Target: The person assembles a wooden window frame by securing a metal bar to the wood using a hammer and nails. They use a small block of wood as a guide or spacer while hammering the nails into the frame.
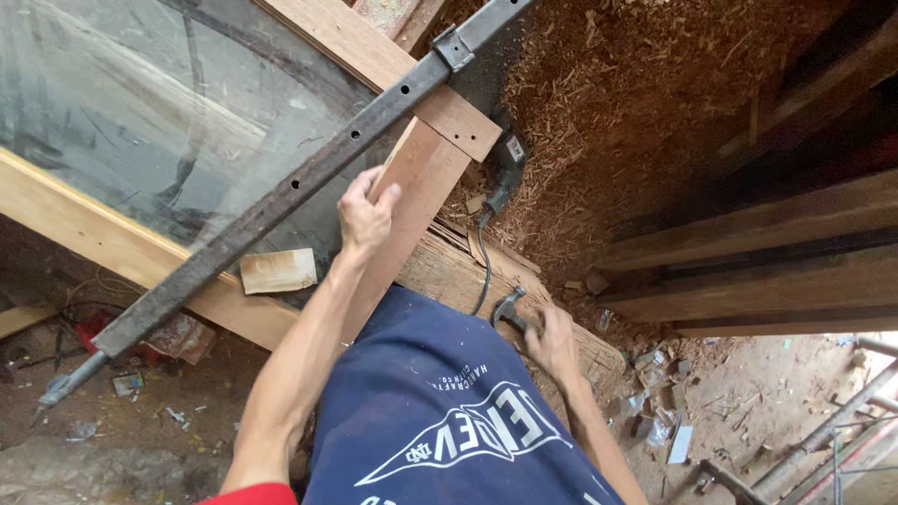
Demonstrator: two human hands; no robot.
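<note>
Head view, looking down past your dark blue shorts: far left, the long metal bar clamp runs on a slant from the littered ground up across the glazed wooden frame to its bracket near the top edge. A small pale wood block lies just under the bar, on the frame's lower rail beside the glass pane.

Your left hand is up at the middle of the picture, fingers curled over the edge of the reddish upright board right beside the bar clamp. It grips the board's edge with the fingers bent, not flat; whether the thumb closes around the far side cannot be told.

Further right and lower, your right hand is clenched around the handle of a hammer, whose dark metal head points left and rests on the rough plank by your leg. A black cable runs from there up to a power tool lying in the sawdust, with a small white label on its body.

At lower right, scraps of clear wrapping and a pale flat slip lie scattered on the dirt floor.
</note>
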